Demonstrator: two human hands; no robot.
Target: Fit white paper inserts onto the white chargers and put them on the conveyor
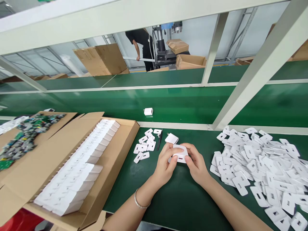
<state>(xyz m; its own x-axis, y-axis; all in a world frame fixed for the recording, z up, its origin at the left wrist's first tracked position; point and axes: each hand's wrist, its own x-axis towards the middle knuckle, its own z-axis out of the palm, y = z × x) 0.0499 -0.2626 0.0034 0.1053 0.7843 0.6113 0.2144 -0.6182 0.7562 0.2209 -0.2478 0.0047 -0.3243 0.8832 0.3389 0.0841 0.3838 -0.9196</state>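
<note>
A white charger housing point(181, 153) with a slot in its end face is held between both hands over the green table. My left hand point(166, 162) is closed on its left side, thumb near the slotted face. My right hand point(196, 162) grips the right side with thumb and fingers. Just behind them lies another white charger point(171, 138). To the left are a small group of white slotted plates point(143, 147) and black tweezers point(159, 140). A large heap of similar plates point(262, 163) spreads on the right.
A cardboard box point(120, 154) with rows of white housings point(79, 173) stands at left, beside circuit boards point(26, 136). One charger point(148, 111) lies on the green belt point(108, 102). Metal posts point(260, 64) cross the right. A person point(143, 43) stands behind.
</note>
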